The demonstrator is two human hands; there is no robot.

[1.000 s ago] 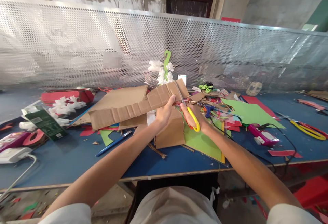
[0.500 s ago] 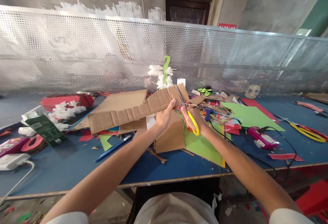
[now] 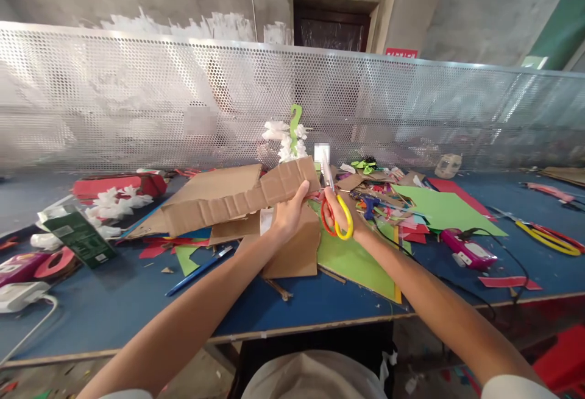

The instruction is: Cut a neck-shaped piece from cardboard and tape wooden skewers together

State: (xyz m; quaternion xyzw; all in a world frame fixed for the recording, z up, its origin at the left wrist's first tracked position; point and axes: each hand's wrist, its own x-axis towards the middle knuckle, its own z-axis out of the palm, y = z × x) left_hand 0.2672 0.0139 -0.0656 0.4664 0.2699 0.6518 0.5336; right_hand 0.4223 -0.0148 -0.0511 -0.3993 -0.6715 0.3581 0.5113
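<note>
My left hand (image 3: 289,213) grips a long creased cardboard strip (image 3: 242,201) near its right end, thumb on top. The strip slants up to the right above the table. In my right hand (image 3: 342,213) is a pair of scissors (image 3: 345,219) with red and yellow handles. Their blades point up and away, just right of the strip's end and apart from it. Below the hands lie a brown cardboard piece (image 3: 295,247) and a green sheet (image 3: 351,259). A larger cardboard sheet (image 3: 214,186) is behind the strip.
White paper flowers on a green stem (image 3: 295,137) stand before the perforated metal screen (image 3: 159,100). A blue pen (image 3: 198,271) and green carton (image 3: 82,234) are on the left. Paper scraps, a purple power adapter (image 3: 468,248) and another pair of scissors (image 3: 546,234) lie right.
The scissors have come away from the strip, and its right end piece is no longer attached. The blades now point more upward. The view has tilted up slightly.
</note>
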